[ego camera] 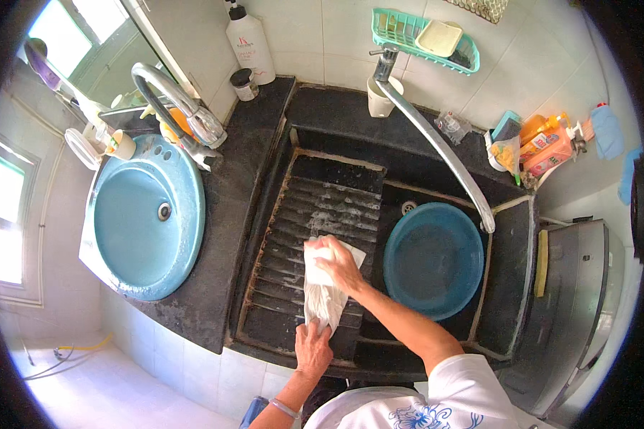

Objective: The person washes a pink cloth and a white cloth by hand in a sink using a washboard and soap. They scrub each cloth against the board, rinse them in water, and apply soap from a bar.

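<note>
A white cloth (323,300) lies lengthwise over the ribbed black washboard slab (284,252) of the sink. With its fingers curled, my right hand (339,264) grips the far end of the cloth, and a flat white corner sticks out to its right. My left hand (314,348) holds the cloth's near end, close to the front edge of the slab. Whitish wet streaks or suds mark the ridges beyond my right hand. Whether anything lies under the cloth is hidden.
Right of the slab, a blue plastic basin (434,263) sits in the sink well beside a drain (409,207). Above the well reaches a long metal faucet (434,134). A blue washbasin (139,225) is at left; bottles (547,150) stand at the back right.
</note>
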Tool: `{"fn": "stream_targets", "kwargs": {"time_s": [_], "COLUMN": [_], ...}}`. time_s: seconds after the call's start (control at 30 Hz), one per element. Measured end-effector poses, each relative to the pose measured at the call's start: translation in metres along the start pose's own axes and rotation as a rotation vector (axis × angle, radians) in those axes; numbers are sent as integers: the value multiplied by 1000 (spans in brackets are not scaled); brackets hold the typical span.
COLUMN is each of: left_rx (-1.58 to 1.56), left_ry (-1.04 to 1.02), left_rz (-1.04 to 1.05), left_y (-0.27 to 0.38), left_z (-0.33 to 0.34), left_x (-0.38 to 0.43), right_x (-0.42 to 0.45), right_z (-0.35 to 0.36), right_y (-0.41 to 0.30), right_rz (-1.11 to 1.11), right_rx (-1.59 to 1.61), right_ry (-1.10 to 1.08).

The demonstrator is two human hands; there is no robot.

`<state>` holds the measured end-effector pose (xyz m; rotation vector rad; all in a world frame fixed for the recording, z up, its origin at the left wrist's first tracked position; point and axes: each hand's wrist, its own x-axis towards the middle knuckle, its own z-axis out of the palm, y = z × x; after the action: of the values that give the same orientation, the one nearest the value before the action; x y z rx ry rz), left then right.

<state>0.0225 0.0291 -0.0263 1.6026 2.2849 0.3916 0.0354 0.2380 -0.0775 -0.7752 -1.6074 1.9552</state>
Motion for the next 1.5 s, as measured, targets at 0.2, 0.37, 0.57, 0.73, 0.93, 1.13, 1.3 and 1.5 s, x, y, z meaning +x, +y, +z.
{"fn": "stream_targets", "kwargs": {"time_s": [0.2,0.37,0.57,0.73,0.93,1.13,1.3,1.5], "left_rx": [-29,7,51,19,-2,-37,-57,-62], "left_ry": [14,-37,-31,16,-59,40,56,-4], "left_rz": [-5,-28,7,34,14,35,23,0], "left_y": [1,3,-2,-3,2,-3,-5,-1], "left_z": [1,1,4,6,-3,-1,6,-1], "left_x": [0,1,2,4,6,8,9,14], "right_x": [-40,-25,30,48,12,-51,-93,-99], "right_z": [-11,-5,6,-10,-62,-120,-152,-187], "right_y": [10,22,6,-40,-92,-83,-24,65], "right_rz": [-648,-881,-289,101,390,450,598,444], "right_rx": [-931,-951,-1340,-582,-402,-832,-772,-687], "right_ry": [-66,-222,35,59,-476,-17,136,29]}}
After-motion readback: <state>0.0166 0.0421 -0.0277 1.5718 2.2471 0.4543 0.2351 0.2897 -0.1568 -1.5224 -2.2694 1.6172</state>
